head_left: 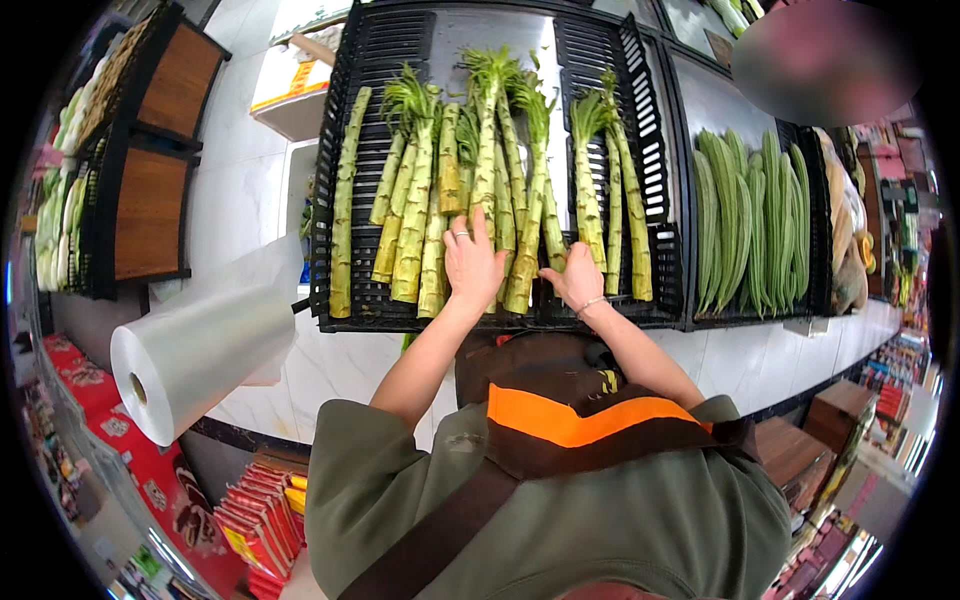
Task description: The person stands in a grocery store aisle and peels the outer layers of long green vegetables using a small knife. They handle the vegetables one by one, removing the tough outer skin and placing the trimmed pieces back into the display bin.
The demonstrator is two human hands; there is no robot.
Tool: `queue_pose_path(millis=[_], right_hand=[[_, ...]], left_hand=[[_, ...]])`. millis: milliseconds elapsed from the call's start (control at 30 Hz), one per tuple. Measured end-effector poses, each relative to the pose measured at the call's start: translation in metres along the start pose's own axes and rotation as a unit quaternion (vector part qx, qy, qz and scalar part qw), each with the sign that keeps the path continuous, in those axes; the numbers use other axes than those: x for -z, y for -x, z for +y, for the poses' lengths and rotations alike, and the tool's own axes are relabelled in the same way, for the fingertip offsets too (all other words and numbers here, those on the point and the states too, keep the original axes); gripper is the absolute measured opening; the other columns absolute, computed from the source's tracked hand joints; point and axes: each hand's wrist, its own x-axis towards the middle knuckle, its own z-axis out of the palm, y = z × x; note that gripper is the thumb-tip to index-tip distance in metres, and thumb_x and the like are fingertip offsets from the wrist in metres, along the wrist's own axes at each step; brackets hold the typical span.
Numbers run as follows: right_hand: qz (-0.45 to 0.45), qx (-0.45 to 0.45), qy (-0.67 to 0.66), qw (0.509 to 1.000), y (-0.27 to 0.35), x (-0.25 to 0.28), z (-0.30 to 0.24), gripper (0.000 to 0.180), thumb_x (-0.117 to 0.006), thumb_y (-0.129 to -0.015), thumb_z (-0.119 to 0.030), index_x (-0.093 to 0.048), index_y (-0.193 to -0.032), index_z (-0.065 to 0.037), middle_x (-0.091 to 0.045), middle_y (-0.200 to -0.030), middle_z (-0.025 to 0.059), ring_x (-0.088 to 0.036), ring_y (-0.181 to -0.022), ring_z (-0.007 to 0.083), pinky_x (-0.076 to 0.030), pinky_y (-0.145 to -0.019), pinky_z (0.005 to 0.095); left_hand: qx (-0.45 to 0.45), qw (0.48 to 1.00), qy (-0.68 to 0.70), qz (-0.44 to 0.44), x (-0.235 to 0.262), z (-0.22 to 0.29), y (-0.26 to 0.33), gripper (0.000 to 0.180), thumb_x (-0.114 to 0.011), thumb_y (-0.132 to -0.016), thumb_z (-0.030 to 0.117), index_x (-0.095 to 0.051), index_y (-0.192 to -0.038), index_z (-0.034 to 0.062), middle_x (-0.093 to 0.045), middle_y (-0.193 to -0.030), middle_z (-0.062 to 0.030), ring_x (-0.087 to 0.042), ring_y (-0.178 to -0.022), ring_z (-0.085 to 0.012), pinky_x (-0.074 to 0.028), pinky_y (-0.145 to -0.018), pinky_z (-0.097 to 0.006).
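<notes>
Pale green celtuce stalks [412, 235], several with leafy tops, lie side by side in a black slatted crate [665, 255], their cut ends toward me. My left hand [474, 262] lies over the lower ends of the middle stalks, index finger stretched out and a ring on one finger; the stalk ends beneath it are hidden. Just to its right, my right hand [578, 280] has its thumb and fingers around the lower end of a celtuce stalk [553, 230]. A thin bracelet circles that wrist.
Long ridged green gourds [750, 220] fill the neighbouring crate on the right. A large roll of clear plastic bags [200, 350] sticks out at the left front. A white box [295, 95] stands beyond the crate's left side. Red packages [262, 520] are stacked at lower left.
</notes>
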Motion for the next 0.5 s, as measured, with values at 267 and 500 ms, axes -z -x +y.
queue_pose_path(millis=[267,500], right_hand=[[-0.020,-0.077,-0.143,0.987,-0.029,0.001,0.030,0.046,-0.080,-0.063,-0.028,-0.049,-0.085,-0.002,-0.062,-0.072,0.0165,-0.062,-0.066,0.0298,-0.051,-0.060,0.0377],[-0.251,-0.164,-0.537,0.789,-0.034,0.075,0.010,0.028,-0.072,-0.080,-0.025,-0.049,-0.071,-0.013,-0.035,-0.055,-0.0105,-0.024,-0.040,0.0024,-0.016,-0.038,0.0224]], left_hand=[[0.106,0.989,0.063,-0.082,0.014,-0.004,-0.016,0.081,-0.074,-0.073,0.021,-0.032,-0.140,0.0030,-0.052,-0.116,-0.0254,-0.054,-0.104,-0.0388,-0.047,-0.092,-0.044],[0.150,0.920,0.339,-0.128,0.013,-0.026,-0.022,0.081,-0.075,-0.071,0.028,-0.039,-0.136,-0.0041,-0.057,-0.120,-0.0235,-0.060,-0.104,-0.0272,-0.048,-0.086,-0.035]])
